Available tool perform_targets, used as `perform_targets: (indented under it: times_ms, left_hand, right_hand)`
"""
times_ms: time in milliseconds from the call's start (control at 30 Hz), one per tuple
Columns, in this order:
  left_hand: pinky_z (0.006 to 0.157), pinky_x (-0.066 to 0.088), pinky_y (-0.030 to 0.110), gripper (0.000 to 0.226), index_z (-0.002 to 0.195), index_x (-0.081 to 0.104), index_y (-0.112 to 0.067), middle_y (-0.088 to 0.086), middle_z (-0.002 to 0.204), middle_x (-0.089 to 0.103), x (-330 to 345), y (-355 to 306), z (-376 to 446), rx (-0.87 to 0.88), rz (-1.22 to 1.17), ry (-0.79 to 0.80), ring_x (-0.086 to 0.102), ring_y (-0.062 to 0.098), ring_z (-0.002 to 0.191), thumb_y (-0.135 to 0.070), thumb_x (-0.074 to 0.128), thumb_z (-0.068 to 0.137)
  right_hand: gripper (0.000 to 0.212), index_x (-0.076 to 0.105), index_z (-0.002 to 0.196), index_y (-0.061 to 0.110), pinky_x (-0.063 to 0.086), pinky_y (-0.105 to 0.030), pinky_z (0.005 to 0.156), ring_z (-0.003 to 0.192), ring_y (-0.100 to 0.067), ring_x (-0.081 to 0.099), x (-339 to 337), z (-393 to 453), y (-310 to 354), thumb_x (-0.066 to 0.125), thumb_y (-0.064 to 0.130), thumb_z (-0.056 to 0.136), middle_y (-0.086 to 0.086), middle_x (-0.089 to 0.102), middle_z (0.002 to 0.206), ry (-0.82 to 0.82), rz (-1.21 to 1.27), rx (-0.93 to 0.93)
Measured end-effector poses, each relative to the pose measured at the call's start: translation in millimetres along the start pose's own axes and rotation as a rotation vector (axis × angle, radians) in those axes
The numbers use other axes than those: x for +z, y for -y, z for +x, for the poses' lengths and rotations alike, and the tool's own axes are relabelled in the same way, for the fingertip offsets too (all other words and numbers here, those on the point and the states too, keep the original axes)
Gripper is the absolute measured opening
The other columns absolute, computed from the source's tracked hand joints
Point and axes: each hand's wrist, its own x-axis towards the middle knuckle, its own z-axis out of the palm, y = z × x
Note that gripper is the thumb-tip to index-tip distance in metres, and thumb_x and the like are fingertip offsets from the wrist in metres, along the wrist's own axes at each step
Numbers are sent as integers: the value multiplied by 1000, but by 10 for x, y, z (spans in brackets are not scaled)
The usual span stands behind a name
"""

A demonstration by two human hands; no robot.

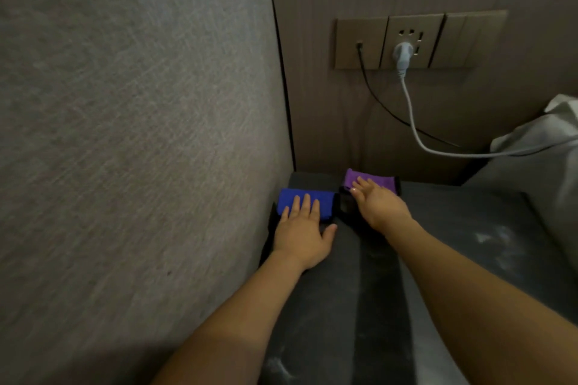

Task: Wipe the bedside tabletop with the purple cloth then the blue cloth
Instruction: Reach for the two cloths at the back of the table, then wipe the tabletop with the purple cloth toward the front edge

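Both hands lie flat at the far end of the dark tabletop (pixel 469 228), each on its own folded cloth. The left hand (pixel 301 236) rests palm down with straight fingers spread over the near half of the blue cloth (pixel 300 198), thumb out to the side on the bare surface; it pinches nothing, only presses. The right hand (pixel 380 205) reaches further, its straight fingers laid on the purple cloth (pixel 375 180), which sits beyond its fingertips and close against the wooden wall panel (pixel 344 122); whether the thumb is tucked under an edge cannot be told. The blue cloth lies just left of and nearer than the purple one, tight to the padded side wall (pixel 140 134). A small dark object lies between the two cloths, too dim to identify. Flat palms suit wiping, since they spread pressure over the cloth rather than bunch it. Pale dusty smears (pixel 494 237) show to the right of the right forearm, so the wiping looks barely begun. A white cable (pixel 416 131) and a black cable (pixel 375 97) hang from the wall sockets (pixel 409 40) beyond the purple cloth, something a far stroke might snag.
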Motion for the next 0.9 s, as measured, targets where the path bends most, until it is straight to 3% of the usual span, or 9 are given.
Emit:
perform_targets:
  times_ms: [633, 900]
  left_hand:
    - [120, 4, 38, 65, 148, 9, -15, 6, 159, 3, -92, -105, 274, -34, -14, 59, 1, 23, 147, -49, 27, 95]
    - [119, 12, 35, 65, 146, 21, -20, 0, 158, 13, -185, -95, 311, -87, -175, 62, 9, 19, 146, -46, 43, 91]
  right_hand:
    - [43, 34, 141, 10, 22, -35, 113, 141, -21, 25, -60, -587, -1686, 27, 24, 101, -6, 23, 154, -154, 189, 355]
    - [42, 37, 139, 9, 22, -36, 113, 140, -23, 27, -15, -735, -1811, 27, 24, 101, -7, 26, 153, -196, 213, 395]
